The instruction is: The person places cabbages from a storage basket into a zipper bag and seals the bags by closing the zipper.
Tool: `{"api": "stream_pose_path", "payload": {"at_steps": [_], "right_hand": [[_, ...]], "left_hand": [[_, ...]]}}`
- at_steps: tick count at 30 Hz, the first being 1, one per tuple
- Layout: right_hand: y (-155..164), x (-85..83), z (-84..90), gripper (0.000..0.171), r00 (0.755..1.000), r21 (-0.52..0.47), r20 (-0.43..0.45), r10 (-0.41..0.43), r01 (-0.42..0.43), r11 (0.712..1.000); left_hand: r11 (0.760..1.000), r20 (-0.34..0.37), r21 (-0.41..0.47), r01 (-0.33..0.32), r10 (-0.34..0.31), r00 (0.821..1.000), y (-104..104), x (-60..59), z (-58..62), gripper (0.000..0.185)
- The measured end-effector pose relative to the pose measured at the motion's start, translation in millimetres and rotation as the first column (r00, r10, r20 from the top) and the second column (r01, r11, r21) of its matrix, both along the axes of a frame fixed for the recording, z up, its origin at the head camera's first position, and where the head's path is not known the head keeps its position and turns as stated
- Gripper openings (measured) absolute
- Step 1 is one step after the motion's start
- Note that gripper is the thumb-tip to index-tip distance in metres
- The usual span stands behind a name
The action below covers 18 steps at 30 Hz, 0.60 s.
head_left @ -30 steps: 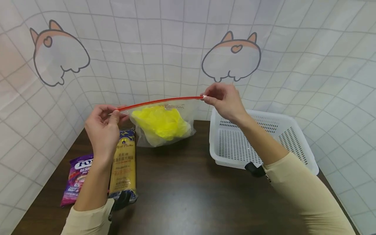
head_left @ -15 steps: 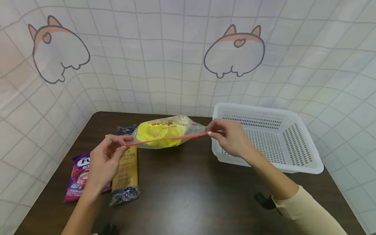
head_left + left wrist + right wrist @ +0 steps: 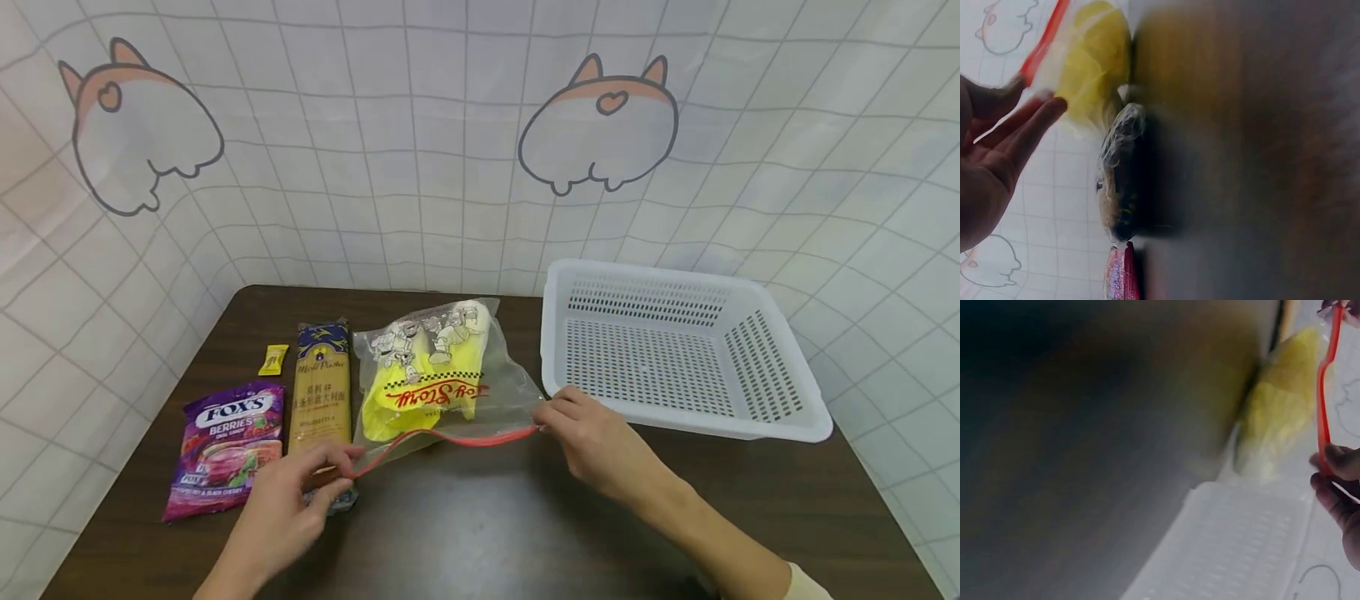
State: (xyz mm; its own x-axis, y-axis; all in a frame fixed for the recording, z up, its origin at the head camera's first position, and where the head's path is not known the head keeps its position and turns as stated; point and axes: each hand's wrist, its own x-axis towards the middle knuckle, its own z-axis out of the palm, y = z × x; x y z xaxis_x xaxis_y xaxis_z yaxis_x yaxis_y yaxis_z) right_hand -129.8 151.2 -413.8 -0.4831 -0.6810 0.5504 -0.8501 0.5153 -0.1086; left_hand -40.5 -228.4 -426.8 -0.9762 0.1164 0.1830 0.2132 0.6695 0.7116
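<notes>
A clear zip bag (image 3: 427, 375) with a yellow item inside and a red zip strip (image 3: 450, 439) lies flat on the dark table (image 3: 480, 517). My left hand (image 3: 339, 473) pinches the strip's left end between thumb and fingers, low over the table. My right hand (image 3: 546, 425) pinches the right end, just in front of the white basket (image 3: 697, 419). The right wrist view shows fingertips (image 3: 1329, 469) gripping the red strip (image 3: 1324, 394). In the left wrist view, my fingers (image 3: 1029, 94) lie fairly straight beside the bag (image 3: 1094, 62).
A long gold pasta packet (image 3: 322, 383) lies left of the bag, partly under my left hand. A purple Fox's candy bag (image 3: 225, 446) and a small yellow sachet (image 3: 273, 359) sit further left. The white perforated basket stands empty at the right. Tiled curtain walls surround the table.
Both hands have lowered the bag from mid-air and drawn it toward me. It now lies flat on the table, strip nearest me.
</notes>
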Motion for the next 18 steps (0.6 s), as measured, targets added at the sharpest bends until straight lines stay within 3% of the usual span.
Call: {"api": "stream_pose_path", "payload": {"at_steps": [6,12,15,18], "right_hand": [[-2.8,10.8,-14.8,0.023,0.996,0.145,-0.051,-0.077,0.084,0.986],[-7.5,14.2,-16.2,0.021,0.982,0.203,-0.053,-0.182,0.189,0.961],[-7.6,16.8,-13.7,0.019,0.975,0.226,-0.030,-0.219,0.220,0.949],[-7.3,20.1,-13.0,0.021,0.975,0.259,-0.008,-0.223,0.217,0.941]], "left_hand": [[0.980,0.040,-0.175,0.091,-0.085,0.996,1.7,7.5,-9.5,0.032],[0.940,0.133,-0.313,0.135,-0.098,0.986,3.7,9.4,1.2,0.026],[0.919,0.101,-0.372,0.128,-0.097,0.990,8.9,9.6,5.5,0.039],[0.899,0.045,-0.410,0.155,-0.150,0.988,12.6,8.1,4.9,0.047]]}}
